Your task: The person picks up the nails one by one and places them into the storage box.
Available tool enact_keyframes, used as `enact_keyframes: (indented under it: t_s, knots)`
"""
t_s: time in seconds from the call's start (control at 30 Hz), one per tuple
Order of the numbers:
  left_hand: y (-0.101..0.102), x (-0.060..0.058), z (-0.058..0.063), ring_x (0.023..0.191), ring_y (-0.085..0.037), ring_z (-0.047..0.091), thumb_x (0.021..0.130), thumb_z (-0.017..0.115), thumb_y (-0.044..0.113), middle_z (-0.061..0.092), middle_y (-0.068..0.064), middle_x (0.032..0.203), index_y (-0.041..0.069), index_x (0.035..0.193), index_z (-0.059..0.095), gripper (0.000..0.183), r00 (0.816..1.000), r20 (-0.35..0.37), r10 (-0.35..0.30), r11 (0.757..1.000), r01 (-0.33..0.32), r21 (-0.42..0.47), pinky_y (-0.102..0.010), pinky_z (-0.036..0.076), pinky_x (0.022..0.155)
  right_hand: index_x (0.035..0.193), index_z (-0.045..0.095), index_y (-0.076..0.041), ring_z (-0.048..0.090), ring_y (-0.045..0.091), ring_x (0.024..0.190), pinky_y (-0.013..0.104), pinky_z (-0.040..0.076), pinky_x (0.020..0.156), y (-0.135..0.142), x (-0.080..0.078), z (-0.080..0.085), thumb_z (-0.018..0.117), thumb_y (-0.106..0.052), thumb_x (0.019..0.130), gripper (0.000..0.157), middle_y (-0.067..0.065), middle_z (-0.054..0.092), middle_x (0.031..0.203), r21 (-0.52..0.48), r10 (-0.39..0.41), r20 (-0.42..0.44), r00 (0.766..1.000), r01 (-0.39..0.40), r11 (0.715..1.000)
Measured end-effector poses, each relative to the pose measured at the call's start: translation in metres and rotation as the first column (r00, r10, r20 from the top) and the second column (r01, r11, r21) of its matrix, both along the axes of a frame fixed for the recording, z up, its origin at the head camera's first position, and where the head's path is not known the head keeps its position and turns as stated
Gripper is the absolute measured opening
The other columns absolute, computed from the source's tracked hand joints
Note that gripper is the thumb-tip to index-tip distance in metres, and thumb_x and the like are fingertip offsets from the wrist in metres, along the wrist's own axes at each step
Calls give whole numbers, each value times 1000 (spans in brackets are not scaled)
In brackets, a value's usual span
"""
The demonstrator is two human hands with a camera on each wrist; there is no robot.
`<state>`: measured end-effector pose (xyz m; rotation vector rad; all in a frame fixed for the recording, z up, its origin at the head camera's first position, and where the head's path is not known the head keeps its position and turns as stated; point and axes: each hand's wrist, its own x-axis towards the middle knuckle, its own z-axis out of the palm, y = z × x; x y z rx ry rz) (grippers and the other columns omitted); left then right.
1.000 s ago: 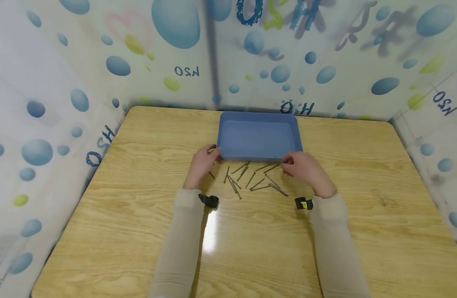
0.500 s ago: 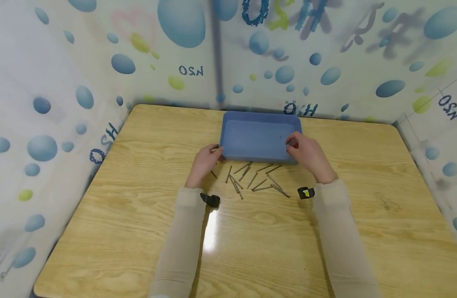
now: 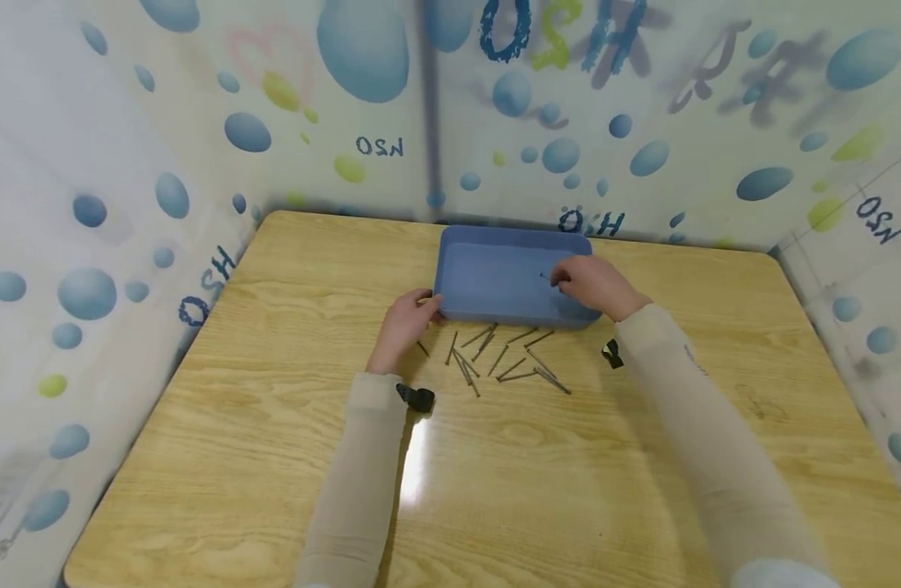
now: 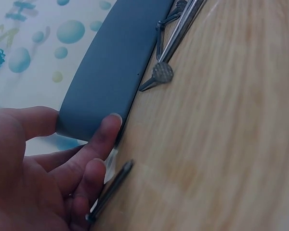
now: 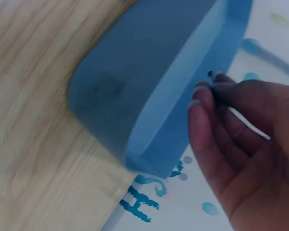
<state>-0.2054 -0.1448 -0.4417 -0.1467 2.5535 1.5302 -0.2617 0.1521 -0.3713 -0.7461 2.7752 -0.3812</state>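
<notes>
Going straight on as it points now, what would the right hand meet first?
The right hand would likely meet the blue rectangular tray, at its floor or left wall; depth is unclear.

A nail (image 5: 210,73) is pinched between the thumb and fingertips of the right hand (image 5: 250,144), most of it being hidden by them. The hand is held beyond the near rim of the tray (image 5: 130,53), whose near side is marked by a blurred dark patch (image 5: 106,89). The tray is borne by a table (image 5: 29,120); on the far side, a wall (image 5: 188,211) is patterned with blue spots and letters.
</notes>
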Motion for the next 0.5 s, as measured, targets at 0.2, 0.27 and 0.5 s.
enact_keyframes:
  t_s: [0.2,0.27,0.5]
  knots:
    - [0,0,-2,77,-17,58,91,46,41,66,-1,76,10,127,49,48,1000,10,13,1000,-13,4,-32,44,69,103,64,-6,58,22,83,39,45,73,-5,-12,-2,50,-5,89,20,9,62,98,53,66,64,996,-70,996]
    - [0,0,-2,77,-17,58,91,46,40,66,-1,76,9,126,50,47,1000,4,12,1000,-12,-1,-32,44,69,102,64,-7,58,20,81,38,45,71,-8,-16,-3,51,-5,89,19,7,62,97,58,76,75,994,-80,995]
    - [0,2,0,77,-17,58,91,46,40,66,-1,77,9,125,50,47,1000,-5,-2,1000,2,-3,-32,44,69,109,59,-6,57,23,86,39,45,73,-19,-27,-9,52,-5,87,24,11,60,102,109,50,119,992,-63,992]
